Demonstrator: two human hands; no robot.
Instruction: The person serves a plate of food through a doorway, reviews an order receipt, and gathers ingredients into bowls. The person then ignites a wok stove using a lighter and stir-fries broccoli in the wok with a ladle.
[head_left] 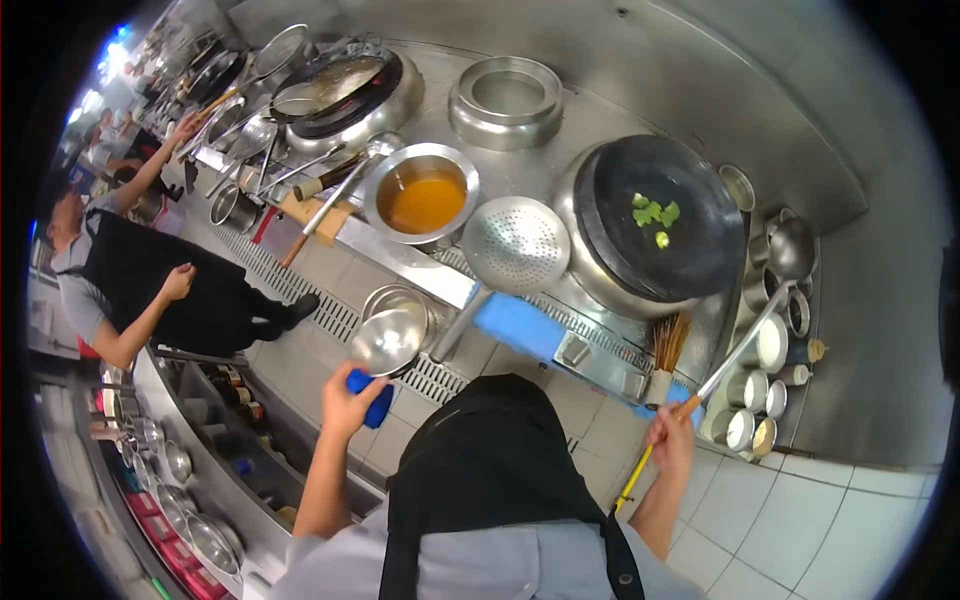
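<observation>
In the right hand [670,440], a ladle [792,250]; in the left [345,402], perhaps cloth [379,403].

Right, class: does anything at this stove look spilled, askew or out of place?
No spill or damage stands out. One oddity: the skimmer lies with its handle jutting past the stove, where it might get bumped.

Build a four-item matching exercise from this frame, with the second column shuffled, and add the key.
1. rightmost ladle
2. dark-blue cloth
3. green pieces
4. liquid in the wide-rimmed pot

A. inside the black wok
B. orange-brown
C. in the left hand
D. in the right hand

Pairs: 1-D; 2-C; 3-A; 4-B
</observation>
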